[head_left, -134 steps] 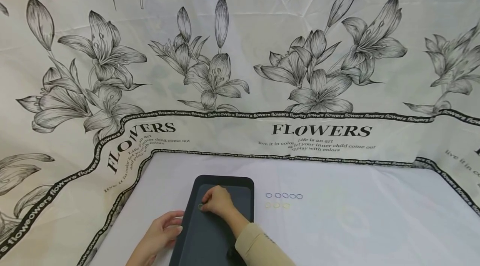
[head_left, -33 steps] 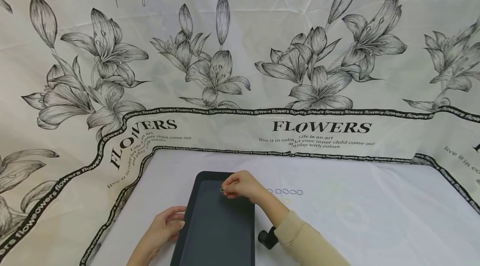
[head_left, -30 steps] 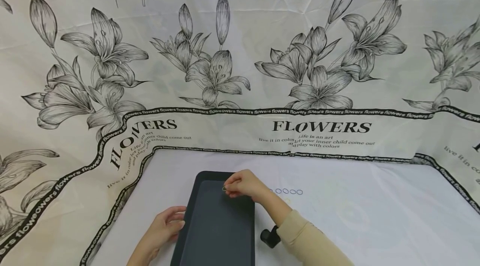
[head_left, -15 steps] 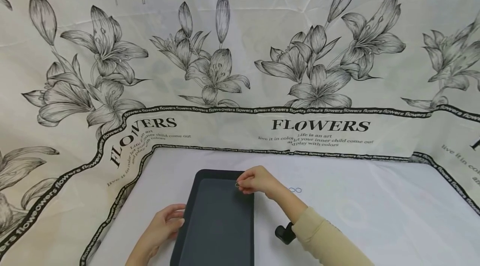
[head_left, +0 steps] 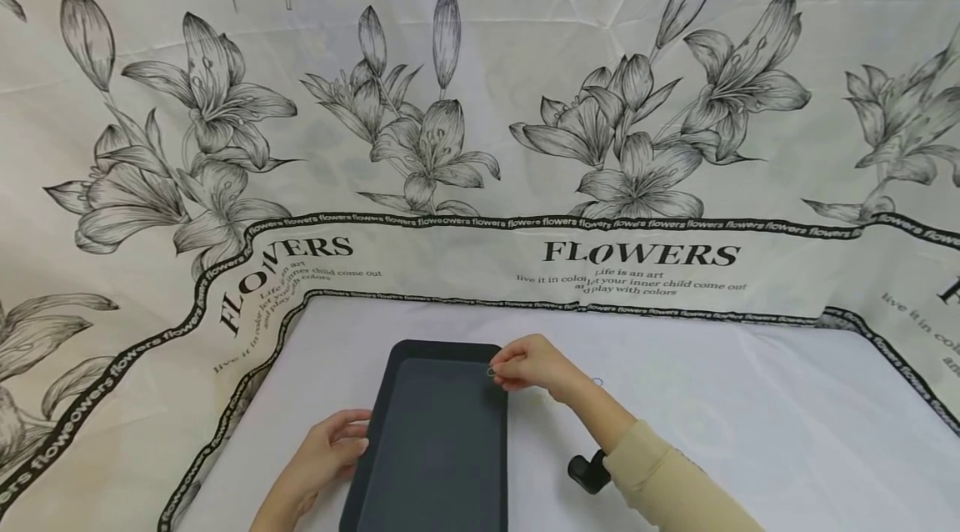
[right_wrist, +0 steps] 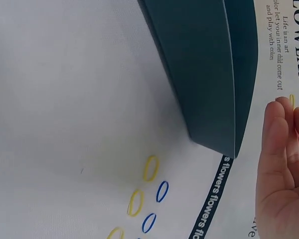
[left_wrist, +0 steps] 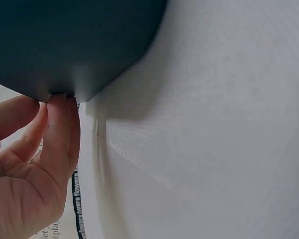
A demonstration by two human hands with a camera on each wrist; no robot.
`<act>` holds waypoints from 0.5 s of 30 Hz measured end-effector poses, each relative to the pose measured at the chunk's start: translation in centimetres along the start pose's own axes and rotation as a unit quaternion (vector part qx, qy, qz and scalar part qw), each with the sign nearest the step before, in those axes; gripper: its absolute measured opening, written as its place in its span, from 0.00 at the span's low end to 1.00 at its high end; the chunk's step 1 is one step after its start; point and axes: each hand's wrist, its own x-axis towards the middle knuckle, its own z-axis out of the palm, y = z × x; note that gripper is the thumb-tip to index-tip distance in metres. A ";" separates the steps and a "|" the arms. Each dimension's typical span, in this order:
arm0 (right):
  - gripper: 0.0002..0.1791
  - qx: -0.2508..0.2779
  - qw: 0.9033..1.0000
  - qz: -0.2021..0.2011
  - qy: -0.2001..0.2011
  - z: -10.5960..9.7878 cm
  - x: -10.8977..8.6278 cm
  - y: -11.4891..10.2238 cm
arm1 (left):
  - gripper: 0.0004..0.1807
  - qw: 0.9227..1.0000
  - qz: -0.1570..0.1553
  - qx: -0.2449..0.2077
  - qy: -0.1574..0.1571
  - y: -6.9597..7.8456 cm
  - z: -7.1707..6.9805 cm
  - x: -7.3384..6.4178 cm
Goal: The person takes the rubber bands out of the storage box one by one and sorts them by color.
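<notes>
A thin yellow ring, like a small rubber band (right_wrist: 291, 100), is pinched between the thumb and fingers of my right hand (head_left: 534, 367), at the far right rim of a dark blue-grey tray (head_left: 442, 440). The left hand (head_left: 326, 457) holds the tray's left edge, its thumb and fingertips at the rim in the left wrist view. Beyond the tray's right side, yellow rings (right_wrist: 146, 168) and blue rings (right_wrist: 158, 194) lie in two rows on the white cloth; in the head view my right hand and forearm hide most of them.
White cloth (head_left: 750, 415) covers the table. A cloth printed with flowers (head_left: 637, 173) hangs behind and at the left. A black wrist camera (head_left: 588, 474) sits at the right sleeve (head_left: 667, 474).
My right hand has carried the yellow ring from the tray's left part across to its far right rim, its forearm now covering more of the rings. The left hand keeps its place.
</notes>
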 end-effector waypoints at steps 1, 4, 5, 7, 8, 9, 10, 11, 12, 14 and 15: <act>0.09 -0.001 1.000 0.000 0.000 -0.2 -0.1 0.1 | 0.27 1.000 -0.001 -0.001 0.000 0.0 0.0 0.0; 0.09 -0.004 1.000 0.000 0.004 -0.7 -0.4 0.3 | 0.27 1.000 -0.003 -0.003 0.000 -0.1 0.0 0.1; 0.09 -0.004 1.000 0.003 0.007 -0.9 -0.5 0.4 | 0.27 1.000 -0.004 -0.003 0.000 -0.1 -0.1 0.1; 0.10 -0.004 1.000 0.007 0.010 -1.1 -0.7 0.6 | 0.28 1.000 -0.006 -0.001 0.002 -0.2 -0.1 0.1; 0.10 -0.003 1.000 0.008 0.011 -1.3 -0.8 0.7 | 0.28 1.000 -0.007 0.000 0.003 -0.2 -0.1 0.1; 0.10 -0.002 1.000 0.011 0.013 -1.4 -0.8 0.9 | 0.28 1.000 -0.007 0.000 0.004 -0.3 -0.1 0.1; 0.10 0.000 1.000 0.013 0.013 -1.5 -0.9 1.1 | 0.27 1.000 -0.008 0.001 0.005 -0.3 -0.2 0.1; 0.10 0.000 1.000 0.017 0.015 -1.6 -1.0 1.3 | 0.27 1.000 -0.008 0.002 0.006 -0.3 -0.2 0.0; 0.11 0.001 1.000 0.019 0.016 -1.7 -1.0 1.5 | 0.27 1.000 -0.008 0.002 0.006 -0.3 -0.2 0.0; 0.11 0.002 1.000 0.022 0.019 -1.9 -1.2 1.8 | 0.27 1.000 -0.008 -0.001 0.004 -0.3 -0.2 0.1; 0.12 0.002 1.000 0.023 0.020 -2.0 -1.3 2.0 | 0.27 1.000 -0.008 -0.001 0.003 -0.3 -0.2 0.1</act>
